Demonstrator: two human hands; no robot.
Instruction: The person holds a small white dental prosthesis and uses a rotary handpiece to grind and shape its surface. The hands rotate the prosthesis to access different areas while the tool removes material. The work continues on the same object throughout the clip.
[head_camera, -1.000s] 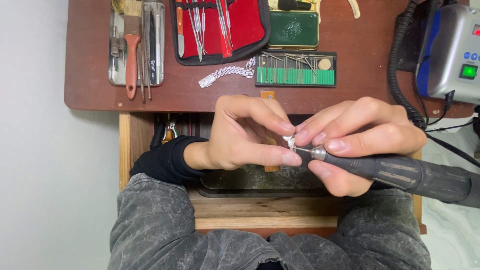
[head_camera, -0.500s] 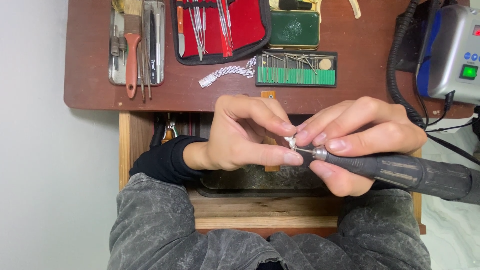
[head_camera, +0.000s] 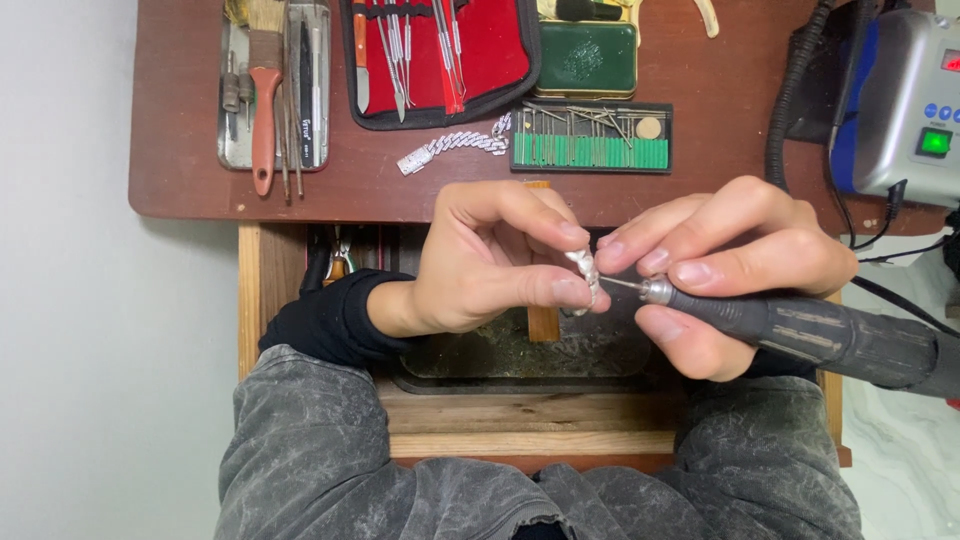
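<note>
Midway, I'd judge: left hand (head_camera: 480, 265) fingers pinch a small silver piece (head_camera: 583, 272) at frame centre, right hand (head_camera: 725, 265) at 3 o'clock grips the rotary handpiece (head_camera: 800, 335), bit touching it; silver chain (head_camera: 452, 147) lies at 12 o'clock on the worktop (head_camera: 720, 170), seemingly unworked.

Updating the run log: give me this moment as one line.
left hand: pinches small silver piece | right hand: holds rotary handpiece, bit tip at piece | behind: bur rack, silver chain

Beyond our left hand (head_camera: 480, 265) on the bench (head_camera: 180, 180) lie a chain (head_camera: 452, 148) and bur rack (head_camera: 592, 138); right of our right hand (head_camera: 725, 265) sits the motor box (head_camera: 905, 100).
</note>
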